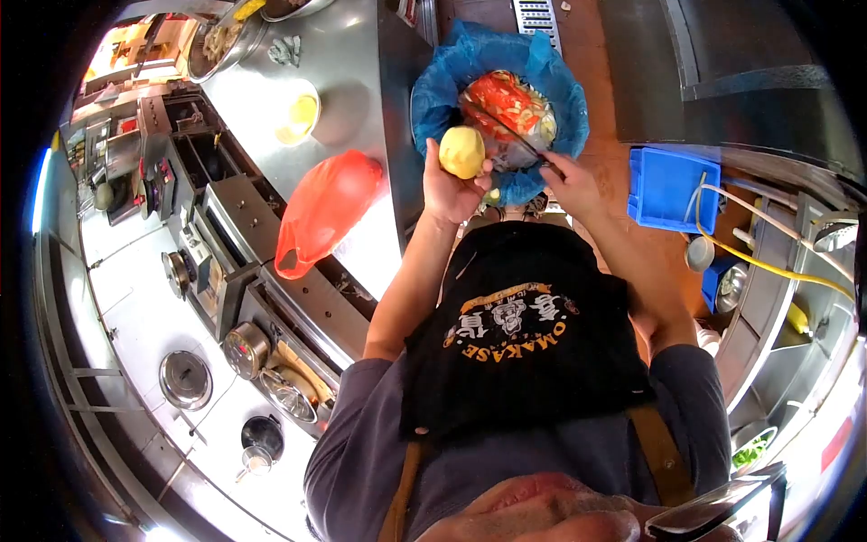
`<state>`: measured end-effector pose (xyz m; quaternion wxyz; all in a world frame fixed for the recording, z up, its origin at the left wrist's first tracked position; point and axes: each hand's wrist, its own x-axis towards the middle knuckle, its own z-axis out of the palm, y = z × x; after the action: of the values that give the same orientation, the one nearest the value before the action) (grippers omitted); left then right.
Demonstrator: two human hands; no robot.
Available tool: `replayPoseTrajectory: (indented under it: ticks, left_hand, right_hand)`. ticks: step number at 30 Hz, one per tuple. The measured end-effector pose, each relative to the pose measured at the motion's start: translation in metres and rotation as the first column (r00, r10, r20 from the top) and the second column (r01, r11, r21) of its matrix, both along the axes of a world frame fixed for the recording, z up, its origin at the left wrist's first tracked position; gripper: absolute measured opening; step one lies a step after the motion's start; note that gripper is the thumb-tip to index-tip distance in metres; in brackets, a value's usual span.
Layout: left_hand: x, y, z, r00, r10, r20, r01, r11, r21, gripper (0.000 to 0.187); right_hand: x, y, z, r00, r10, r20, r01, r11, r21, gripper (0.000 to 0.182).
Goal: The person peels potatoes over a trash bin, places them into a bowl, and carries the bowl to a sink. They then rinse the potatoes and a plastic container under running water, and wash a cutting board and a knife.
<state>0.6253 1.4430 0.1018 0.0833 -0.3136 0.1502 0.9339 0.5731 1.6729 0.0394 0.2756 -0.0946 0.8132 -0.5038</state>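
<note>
A peeled, pale yellow potato [462, 152] rests in my left hand [452, 191], whose fingers curl around its underside. My right hand [573, 185] is closed on the handle of a knife [506, 128]. Its long dark blade points up and left, passing close to the potato's upper right side. Both hands are above the near edge of a bin with a blue liner [567, 86]. Inside the bin lie food scraps and a red plastic bag [502, 98].
On the steel counter [339, 54] at left are a red plastic bag [330, 203], a bowl with yellow contents [298, 113] and a crumpled grey cloth [285, 51]. A blue crate [673, 191] stands on the floor at right, with a yellow hose [768, 262] nearby.
</note>
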Motion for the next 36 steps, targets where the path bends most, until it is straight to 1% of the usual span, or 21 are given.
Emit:
replayPoseTrajectory:
  ticks: [2,3,4,5,6,8,9,10,12,14,16,17,20,22,24,26,28,29,32,33,36]
  left_hand:
    - [0.0,-0.006,-0.026,0.994,-0.025,-0.107,0.027,0.999,0.022,0.063]
    - [-0.002,0.0,-0.02,0.991,-0.025,-0.135,0.029,0.999,0.027,0.059]
    - [0.0,0.01,-0.012,0.995,0.019,-0.094,-0.03,0.993,-0.111,0.055]
    - [-0.002,0.01,-0.006,0.995,0.012,-0.096,-0.017,0.998,-0.06,0.053]
    - [-0.002,0.008,-0.003,0.995,0.006,-0.099,-0.007,1.0,-0.008,0.052]
    - [0.004,-0.003,-0.005,0.994,-0.094,-0.062,0.09,0.994,-0.062,0.054]
    - [0.005,-0.002,0.001,0.996,-0.078,-0.036,0.075,0.995,-0.063,0.059]
    - [0.003,-0.003,0.007,0.997,-0.074,-0.037,0.071,0.995,-0.066,0.059]
    - [0.006,-0.002,0.014,0.997,-0.077,-0.001,0.077,0.995,-0.065,0.06]
    - [0.003,-0.001,0.007,0.996,-0.085,-0.024,0.082,0.992,-0.094,0.06]
    - [0.0,0.001,-0.005,0.999,-0.019,0.038,0.021,0.997,-0.075,0.06]
    - [0.002,0.001,-0.016,0.999,-0.028,-0.021,0.027,0.998,-0.059,0.06]
    - [0.005,0.005,-0.02,0.999,-0.042,-0.019,0.039,0.988,-0.151,0.057]
    - [0.005,0.002,-0.022,1.0,-0.014,0.009,0.016,0.987,-0.161,0.056]
    - [0.003,0.0,-0.023,0.997,0.008,0.079,0.006,0.985,-0.175,0.053]
    - [0.003,0.002,-0.027,0.997,0.001,0.077,0.012,0.985,-0.173,0.053]
    - [-0.003,0.005,-0.034,0.999,0.034,0.029,-0.025,0.965,-0.262,0.051]
    - [-0.007,0.008,-0.037,0.991,0.108,0.077,-0.08,0.952,-0.296,0.049]
    - [-0.01,0.01,-0.017,0.985,0.139,0.105,-0.08,0.895,-0.439,0.046]
    - [-0.009,0.007,-0.014,0.993,0.097,0.064,-0.058,0.889,-0.454,0.045]
    - [-0.012,0.006,-0.012,0.988,0.115,0.1,-0.04,0.827,-0.56,0.045]
  right_hand:
    - [0.002,-0.022,0.042,0.915,0.021,-0.403,-0.087,0.986,-0.145,0.036]
    - [0.0,-0.028,0.049,0.915,0.016,-0.402,-0.08,0.986,-0.143,0.036]
    - [-0.001,-0.033,0.053,0.83,0.094,-0.549,-0.168,0.982,-0.085,0.037]
    - [-0.003,-0.034,0.054,0.716,0.173,-0.676,-0.245,0.969,-0.012,0.037]
    - [-0.004,-0.032,0.043,0.718,0.169,-0.675,-0.241,0.97,-0.013,0.037]
    - [-0.011,-0.018,0.002,0.882,0.022,-0.471,-0.073,0.993,-0.092,0.036]
    - [-0.014,-0.006,-0.014,0.964,-0.003,-0.266,0.009,1.0,0.023,0.036]
    - [-0.015,0.002,-0.02,0.964,0.0,-0.267,0.005,1.0,0.02,0.036]
    - [-0.01,0.009,-0.031,0.998,0.0,-0.071,0.001,1.0,0.023,0.036]
    - [-0.006,-0.005,0.004,0.992,0.001,-0.127,-0.012,0.997,-0.08,0.036]
    - [-0.005,-0.023,0.047,0.924,0.111,-0.366,-0.16,0.981,-0.108,0.035]
    - [-0.007,-0.029,0.056,0.889,0.118,-0.443,-0.187,0.976,-0.115,0.034]
    - [-0.022,-0.02,0.022,0.908,0.134,-0.398,-0.211,0.965,-0.158,0.034]
    - [-0.028,-0.013,0.012,0.925,0.177,-0.336,-0.219,0.971,-0.094,0.034]
    - [-0.028,-0.007,0.013,0.955,0.199,-0.219,-0.182,0.979,0.093,0.035]
    - [-0.02,-0.015,0.023,0.962,0.173,-0.212,-0.171,0.985,0.028,0.034]
    - [-0.013,-0.025,0.017,0.876,0.136,-0.463,-0.189,0.979,-0.07,0.034]
    - [-0.019,-0.026,0.012,0.873,0.133,-0.47,-0.187,0.98,-0.071,0.034]
    - [-0.035,-0.008,-0.013,0.936,0.103,-0.338,-0.087,0.994,0.062,0.034]
    - [-0.041,-0.001,-0.008,0.954,0.123,-0.273,-0.068,0.977,0.202,0.033]
    - [-0.034,0.0,0.021,0.965,0.104,-0.239,-0.096,0.994,0.045,0.033]
